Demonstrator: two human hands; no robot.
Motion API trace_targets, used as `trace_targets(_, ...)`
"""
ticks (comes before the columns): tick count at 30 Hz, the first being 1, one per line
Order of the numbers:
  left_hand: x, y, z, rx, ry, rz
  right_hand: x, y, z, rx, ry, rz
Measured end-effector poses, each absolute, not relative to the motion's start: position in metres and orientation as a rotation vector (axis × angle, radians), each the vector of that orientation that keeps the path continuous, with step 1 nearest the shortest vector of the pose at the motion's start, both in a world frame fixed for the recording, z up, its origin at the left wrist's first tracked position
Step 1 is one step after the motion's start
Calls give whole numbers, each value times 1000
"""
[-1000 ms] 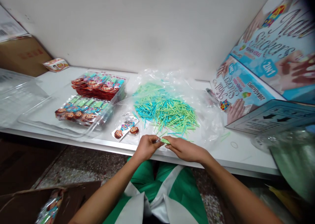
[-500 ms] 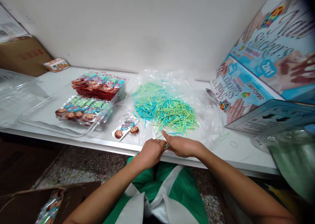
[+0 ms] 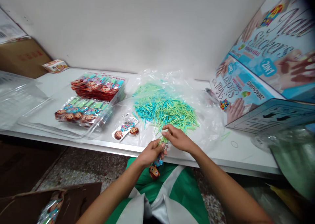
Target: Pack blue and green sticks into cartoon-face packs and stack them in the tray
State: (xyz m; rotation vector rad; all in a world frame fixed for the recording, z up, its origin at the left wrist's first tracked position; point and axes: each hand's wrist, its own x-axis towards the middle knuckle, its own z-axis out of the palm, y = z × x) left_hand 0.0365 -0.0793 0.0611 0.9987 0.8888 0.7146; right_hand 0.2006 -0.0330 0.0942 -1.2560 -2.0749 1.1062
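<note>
My left hand is closed round a small clear packet with a cartoon head, which hangs down past the table's front edge. My right hand pinches a pale green stick at the packet's top. Both hands meet just in front of a loose pile of green and blue sticks lying on a clear plastic bag. One filled packet lies flat on the table left of my hands.
A clear tray holds rows of filled packets, with a taller stack behind. Large "Nail Stickers" boxes fill the right side. A cardboard box stands far left. Another open carton sits on the floor below.
The packet now hangs below the table edge in my left hand. My right hand rose from the table and went from pointing to pinching a green stick at the packet's top.
</note>
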Motion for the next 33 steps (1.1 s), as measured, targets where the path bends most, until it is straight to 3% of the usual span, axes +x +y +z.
trace_targets(5, 42, -80, 63, 929, 933, 818, 205, -43, 85, -1213, -1711, 1423)
trace_targets(33, 42, -86, 63, 794, 823, 784, 205, -48, 84, -1204, -1686, 1307)
